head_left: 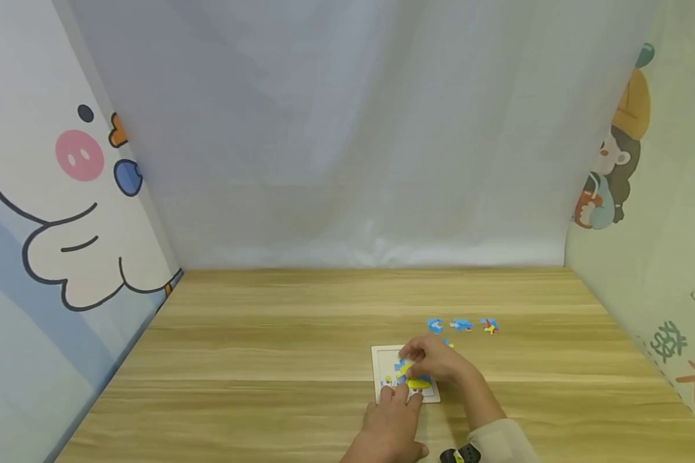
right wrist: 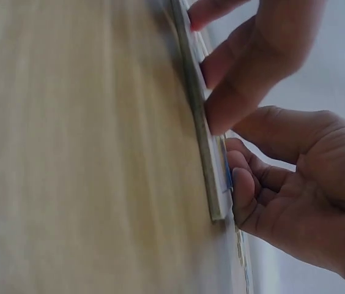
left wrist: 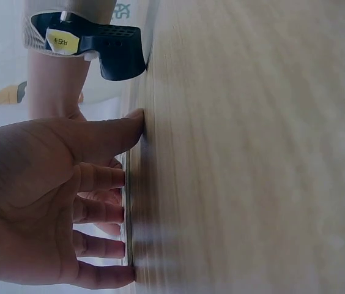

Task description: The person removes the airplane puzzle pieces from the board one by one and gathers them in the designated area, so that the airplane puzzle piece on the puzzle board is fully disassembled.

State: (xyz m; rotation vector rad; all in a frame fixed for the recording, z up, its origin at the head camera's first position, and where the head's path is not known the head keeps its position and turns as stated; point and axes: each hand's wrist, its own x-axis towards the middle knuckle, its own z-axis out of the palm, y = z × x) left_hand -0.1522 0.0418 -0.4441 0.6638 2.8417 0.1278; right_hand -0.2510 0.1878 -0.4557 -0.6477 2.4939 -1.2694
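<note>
A square jigsaw board (head_left: 378,363) with a white border lies flat on the table. Yellow and blue puzzle pieces fill part of its middle. My left hand (head_left: 392,421) rests its extended fingers on the near edge of this board, its thumb apart at the side. From the right, my right hand (head_left: 437,359) reaches over the board, thumb and fingertips bent around a yellow and blue puzzle piece (head_left: 403,370) at the picture's upper part. In the right wrist view, the curled right hand (right wrist: 301,177) is low at the board's edge (right wrist: 200,122), its fingertips partly covering the piece.
Beyond the board to the right lie loose puzzle pieces: a blue one (head_left: 435,325), another blue one (head_left: 461,325) and a red, yellow and blue one (head_left: 490,325). A further piece (head_left: 450,344) is partly hidden by the right hand. A grey curtain (head_left: 347,161) hangs behind the wooden table (head_left: 237,360).
</note>
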